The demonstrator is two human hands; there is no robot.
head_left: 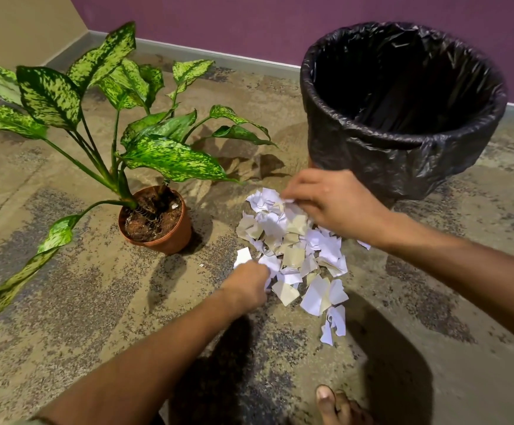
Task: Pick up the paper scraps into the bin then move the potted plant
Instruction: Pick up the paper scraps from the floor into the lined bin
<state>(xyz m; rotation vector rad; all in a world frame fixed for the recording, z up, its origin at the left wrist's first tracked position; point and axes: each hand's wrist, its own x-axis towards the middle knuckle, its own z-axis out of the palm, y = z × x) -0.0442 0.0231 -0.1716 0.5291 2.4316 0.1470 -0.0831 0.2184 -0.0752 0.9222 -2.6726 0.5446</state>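
Paper scraps (292, 253) pinched by left hand (246, 286) and right hand (326, 200); lined bin (403, 142) seemingly empty, dieffenbachia pot (157, 222) unmoved.

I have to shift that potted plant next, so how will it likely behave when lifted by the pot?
The potted plant probably feels top-heavy: its long leaves spread far beyond the small pot and lean to one side, so it may tip that way. The thin stems look floppy and will likely sway. Loose soil sits near the rim and could spill if tilted.
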